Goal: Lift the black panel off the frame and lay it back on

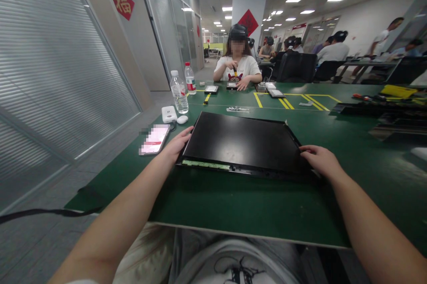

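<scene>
A black LCD screen panel [243, 139] lies tilted slightly over the green table in front of me, its dark glass facing up. Along its near edge runs a strip of green circuit board [207, 165]. My left hand [179, 142] grips the panel's left edge, fingers partly hidden behind it. At the right edge, my right hand [318, 158] is closed on the frame, thumb and fingers pinching it. Whether the near edge touches the table I cannot tell.
A phone [156, 139], a white charger [169, 114] and two bottles [179, 93] stand at the left. Across the green table [260, 213], a co-worker [237, 64] handles a small drive. Black panels and a yellow-handled tool [398, 92] are piled at right.
</scene>
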`<state>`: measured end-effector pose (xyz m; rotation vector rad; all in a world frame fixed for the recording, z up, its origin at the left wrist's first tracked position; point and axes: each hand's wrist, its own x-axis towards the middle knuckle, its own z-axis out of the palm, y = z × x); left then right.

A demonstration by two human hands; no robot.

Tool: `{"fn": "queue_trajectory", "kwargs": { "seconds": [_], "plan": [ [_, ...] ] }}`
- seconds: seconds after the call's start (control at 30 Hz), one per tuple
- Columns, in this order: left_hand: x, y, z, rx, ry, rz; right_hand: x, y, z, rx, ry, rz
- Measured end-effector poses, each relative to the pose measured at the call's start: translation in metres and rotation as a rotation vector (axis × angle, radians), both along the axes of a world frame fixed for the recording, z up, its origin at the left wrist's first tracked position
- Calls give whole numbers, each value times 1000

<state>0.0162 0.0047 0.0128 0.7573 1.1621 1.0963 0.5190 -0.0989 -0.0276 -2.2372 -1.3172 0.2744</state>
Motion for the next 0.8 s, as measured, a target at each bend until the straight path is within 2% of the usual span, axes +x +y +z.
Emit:
{"fn": "queue_trajectory", "kwargs": {
  "seconds": [0.2,0.53,0.8],
  "plan": [
    [5,-6,5,-8,-36,22,1,1,-2,4,-19,4],
    [8,-11,6,50,98,-46,4,3,-5,1,-7,11],
    [7,-9,0,98,197,-9,3,3,-3,-19,-17,27]
  ]
}}
